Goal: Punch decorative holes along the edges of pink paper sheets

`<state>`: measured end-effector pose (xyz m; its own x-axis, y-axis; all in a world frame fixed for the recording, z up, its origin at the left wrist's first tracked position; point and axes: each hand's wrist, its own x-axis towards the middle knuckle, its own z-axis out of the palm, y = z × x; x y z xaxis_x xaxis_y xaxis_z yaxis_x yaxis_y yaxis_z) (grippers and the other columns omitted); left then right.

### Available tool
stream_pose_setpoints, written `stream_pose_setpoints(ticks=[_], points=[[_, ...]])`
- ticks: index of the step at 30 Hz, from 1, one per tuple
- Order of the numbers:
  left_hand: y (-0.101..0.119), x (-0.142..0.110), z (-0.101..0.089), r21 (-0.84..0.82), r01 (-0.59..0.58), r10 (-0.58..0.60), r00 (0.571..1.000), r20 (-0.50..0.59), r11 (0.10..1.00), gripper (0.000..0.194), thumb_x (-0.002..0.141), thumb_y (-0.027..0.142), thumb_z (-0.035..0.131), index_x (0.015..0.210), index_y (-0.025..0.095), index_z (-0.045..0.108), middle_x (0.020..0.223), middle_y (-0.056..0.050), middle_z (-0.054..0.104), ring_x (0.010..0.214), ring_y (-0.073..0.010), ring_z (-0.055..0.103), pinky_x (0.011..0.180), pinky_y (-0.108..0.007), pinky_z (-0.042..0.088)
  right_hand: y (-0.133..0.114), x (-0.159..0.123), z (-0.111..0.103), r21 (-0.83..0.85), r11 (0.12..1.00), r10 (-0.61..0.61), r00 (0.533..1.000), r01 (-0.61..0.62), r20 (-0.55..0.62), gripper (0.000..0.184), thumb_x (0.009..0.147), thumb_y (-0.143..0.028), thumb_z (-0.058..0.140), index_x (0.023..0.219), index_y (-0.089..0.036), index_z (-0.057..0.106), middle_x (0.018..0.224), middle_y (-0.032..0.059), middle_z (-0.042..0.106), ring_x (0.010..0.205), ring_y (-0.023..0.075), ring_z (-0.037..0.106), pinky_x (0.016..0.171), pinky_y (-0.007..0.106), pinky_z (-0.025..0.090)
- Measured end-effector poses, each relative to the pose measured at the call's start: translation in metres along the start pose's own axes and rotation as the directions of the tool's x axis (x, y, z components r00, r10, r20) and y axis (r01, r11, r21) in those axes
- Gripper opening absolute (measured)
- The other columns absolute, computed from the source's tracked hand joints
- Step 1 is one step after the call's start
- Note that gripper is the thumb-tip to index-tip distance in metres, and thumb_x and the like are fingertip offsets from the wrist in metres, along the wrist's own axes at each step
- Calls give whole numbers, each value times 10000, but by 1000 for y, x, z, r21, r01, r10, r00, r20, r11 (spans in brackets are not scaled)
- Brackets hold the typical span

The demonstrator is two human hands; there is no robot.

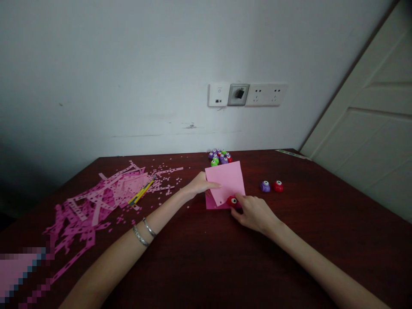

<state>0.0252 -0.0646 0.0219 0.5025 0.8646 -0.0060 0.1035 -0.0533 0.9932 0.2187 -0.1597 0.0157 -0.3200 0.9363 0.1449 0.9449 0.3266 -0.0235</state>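
A pink sheet of paper (227, 180) lies on the dark red table (199, 257), on top of another pink sheet. My left hand (199, 185) pinches the sheet's left edge, fingers closed on it. My right hand (252, 211) grips a small red paper punch (232, 201) that sits at the sheet's lower right edge. Small holes show along the sheet's bottom edge.
A purple punch (265, 186) and a red punch (278, 186) stand right of the paper. Several coloured punches (219, 157) cluster by the wall. Punched pink strips and confetti (96, 201) with a yellow utility knife (140, 194) cover the left side. A door (370, 128) stands right.
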Motion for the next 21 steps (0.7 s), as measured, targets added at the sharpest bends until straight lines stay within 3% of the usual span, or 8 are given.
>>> stream_pose_setpoints(ticks=[7,13,21], points=[[3,1,-1,-3,-46,46,997,-59,999,428,602,172,727,1011,105,621,996,-107,658,863,-206,605,759,-340,483,0,0,-2,57,998,-26,997,29,-66,223,846,-363,434,875,-188,570,836,62,673,693,207,632,549,271,322],[7,0,0,-67,-49,43,996,-81,997,483,600,155,726,1061,103,591,1000,-111,648,851,-207,606,726,-332,489,0,0,-3,78,997,-2,995,10,-101,254,869,-376,415,889,-179,574,824,70,675,684,210,630,538,271,312],[7,1,-3,-35,7,-11,993,-115,999,519,610,198,731,1090,97,565,872,-100,651,706,-193,603,542,-287,475,4,0,0,96,995,-5,990,18,-142,223,864,-313,417,963,-164,550,844,67,662,672,201,625,535,269,312]])
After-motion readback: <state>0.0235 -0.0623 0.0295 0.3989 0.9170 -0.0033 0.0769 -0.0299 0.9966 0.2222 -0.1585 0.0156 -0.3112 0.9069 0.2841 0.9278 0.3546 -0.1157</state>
